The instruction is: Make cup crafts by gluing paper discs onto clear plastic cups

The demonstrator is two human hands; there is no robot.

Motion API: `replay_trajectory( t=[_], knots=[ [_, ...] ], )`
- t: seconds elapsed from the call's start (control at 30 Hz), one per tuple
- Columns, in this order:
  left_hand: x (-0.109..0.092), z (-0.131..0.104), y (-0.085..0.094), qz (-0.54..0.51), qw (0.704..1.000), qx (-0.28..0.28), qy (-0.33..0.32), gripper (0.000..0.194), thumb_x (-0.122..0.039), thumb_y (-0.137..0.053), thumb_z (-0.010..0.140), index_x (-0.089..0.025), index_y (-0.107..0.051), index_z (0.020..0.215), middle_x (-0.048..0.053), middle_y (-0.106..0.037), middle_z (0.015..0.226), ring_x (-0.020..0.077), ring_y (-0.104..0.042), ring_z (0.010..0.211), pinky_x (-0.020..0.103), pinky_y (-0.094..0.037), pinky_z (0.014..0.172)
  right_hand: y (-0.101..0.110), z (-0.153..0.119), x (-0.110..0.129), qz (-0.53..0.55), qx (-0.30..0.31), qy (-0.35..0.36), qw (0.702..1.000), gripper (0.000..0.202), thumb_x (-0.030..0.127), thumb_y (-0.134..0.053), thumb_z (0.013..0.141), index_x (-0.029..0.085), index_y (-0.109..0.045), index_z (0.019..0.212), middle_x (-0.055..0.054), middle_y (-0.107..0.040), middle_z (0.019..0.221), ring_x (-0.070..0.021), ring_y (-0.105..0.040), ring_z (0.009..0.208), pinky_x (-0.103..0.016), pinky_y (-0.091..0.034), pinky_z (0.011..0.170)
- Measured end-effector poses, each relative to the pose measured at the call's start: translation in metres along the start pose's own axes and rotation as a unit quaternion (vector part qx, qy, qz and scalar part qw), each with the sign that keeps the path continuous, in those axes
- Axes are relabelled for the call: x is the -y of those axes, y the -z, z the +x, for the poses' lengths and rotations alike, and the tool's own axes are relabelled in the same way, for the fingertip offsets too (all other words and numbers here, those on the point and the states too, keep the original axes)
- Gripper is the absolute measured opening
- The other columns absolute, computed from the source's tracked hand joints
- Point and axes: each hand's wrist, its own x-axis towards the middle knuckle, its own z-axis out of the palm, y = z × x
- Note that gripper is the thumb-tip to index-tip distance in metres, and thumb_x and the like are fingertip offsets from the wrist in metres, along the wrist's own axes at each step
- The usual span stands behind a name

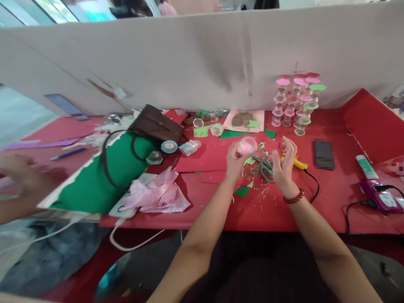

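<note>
The left hand (pixel 235 162) pinched a clear cup (pixel 247 146), pink showing inside, near scissors (pixel 265 167) over the counter (pixel 334 198). The right hand (pixel 285 163) was spread nearby. Behind, disc-topped stacked cups (pixel 304 99) stood.

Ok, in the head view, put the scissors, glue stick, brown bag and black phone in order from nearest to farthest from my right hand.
From your right hand:
1. Scissors, close by on its left.
2. Black phone, to its right.
3. Glue stick, farther right, beyond the phone.
4. Brown bag, well over to the left.
</note>
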Motion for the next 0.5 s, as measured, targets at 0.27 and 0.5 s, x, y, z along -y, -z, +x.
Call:
replay_trajectory(
  t=[0.27,0.5],
  knots=[
    [-0.004,0.014,0.009,-0.067,0.997,-0.040,0.022,0.050,-0.026,-0.090,0.062,-0.022,-0.072,0.109,0.005,-0.076,0.107,0.0199,-0.070,0.096,0.034,-0.055,0.089,-0.007,0.000,-0.010,0.006,0.020,-0.086,0.996,0.028,0.039,-0.053,0.104,0.025,-0.062,0.126,-0.014,-0.064,0.125,-0.0298,-0.061,0.118,-0.057,-0.051,0.104],
    [-0.007,0.015,0.008,-0.087,0.995,-0.036,0.020,0.053,-0.024,-0.090,0.059,-0.022,-0.071,0.109,0.005,-0.076,0.108,0.0211,-0.070,0.098,0.034,-0.056,0.089,-0.007,-0.001,-0.006,-0.023,0.050,-0.036,0.998,0.024,0.038,-0.049,0.105,0.025,-0.066,0.115,-0.012,-0.072,0.110,-0.0284,-0.067,0.105,-0.051,-0.057,0.093]
  ],
)
